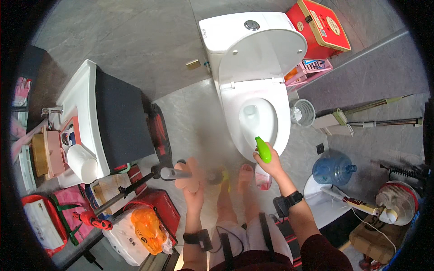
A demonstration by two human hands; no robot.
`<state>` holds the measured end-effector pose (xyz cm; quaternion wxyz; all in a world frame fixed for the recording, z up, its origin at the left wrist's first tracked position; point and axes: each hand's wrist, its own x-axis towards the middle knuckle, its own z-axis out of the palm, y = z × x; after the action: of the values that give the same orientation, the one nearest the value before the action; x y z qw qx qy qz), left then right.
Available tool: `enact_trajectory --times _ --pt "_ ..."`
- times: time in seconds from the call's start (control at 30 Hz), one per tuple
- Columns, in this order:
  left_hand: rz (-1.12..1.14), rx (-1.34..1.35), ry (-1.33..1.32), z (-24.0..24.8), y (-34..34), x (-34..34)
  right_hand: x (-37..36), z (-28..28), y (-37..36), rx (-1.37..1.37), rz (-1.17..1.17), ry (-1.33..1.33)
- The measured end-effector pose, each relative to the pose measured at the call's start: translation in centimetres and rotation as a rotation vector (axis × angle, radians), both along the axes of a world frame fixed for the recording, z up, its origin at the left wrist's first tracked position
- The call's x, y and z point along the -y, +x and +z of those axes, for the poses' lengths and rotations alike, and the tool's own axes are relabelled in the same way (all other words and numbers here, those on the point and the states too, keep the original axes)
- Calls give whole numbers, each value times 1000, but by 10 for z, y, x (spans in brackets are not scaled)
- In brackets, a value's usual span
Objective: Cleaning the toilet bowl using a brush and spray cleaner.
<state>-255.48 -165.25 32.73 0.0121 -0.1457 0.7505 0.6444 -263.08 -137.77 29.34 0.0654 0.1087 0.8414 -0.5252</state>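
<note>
My right hand (271, 166) is closed around a bright green bottle (262, 150) with a narrow neck. The bottle is over the front of the white toilet (283, 119), its narrow end toward the bowl. The toilet's lid (264, 54) is raised against the tank. My left hand (193, 195) is low, left of my legs, closed at a smooth peach-coloured object (192, 168). A grey tube end (174, 173) crosses in front of that object, hiding part of it and the fingers. I cannot make out what kind of thing it is.
A washbasin cabinet (120, 119) stands left, with a black pole (131, 189) and bags below it. Right of the toilet are a small bin (303, 113), mop poles (379, 123), a blue water jug (332, 169) and a fan (397, 202). A red tin (321, 29) stands behind.
</note>
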Motion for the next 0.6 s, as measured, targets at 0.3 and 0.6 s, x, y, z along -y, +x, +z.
enact_trajectory --times 0.3,0.6 --pt "-207 116 -152 -39 11 14 -12 -21 55 215 87 91" --pt "-499 91 -218 -24 -38 -32 -38 -30 122 301 -57 235"
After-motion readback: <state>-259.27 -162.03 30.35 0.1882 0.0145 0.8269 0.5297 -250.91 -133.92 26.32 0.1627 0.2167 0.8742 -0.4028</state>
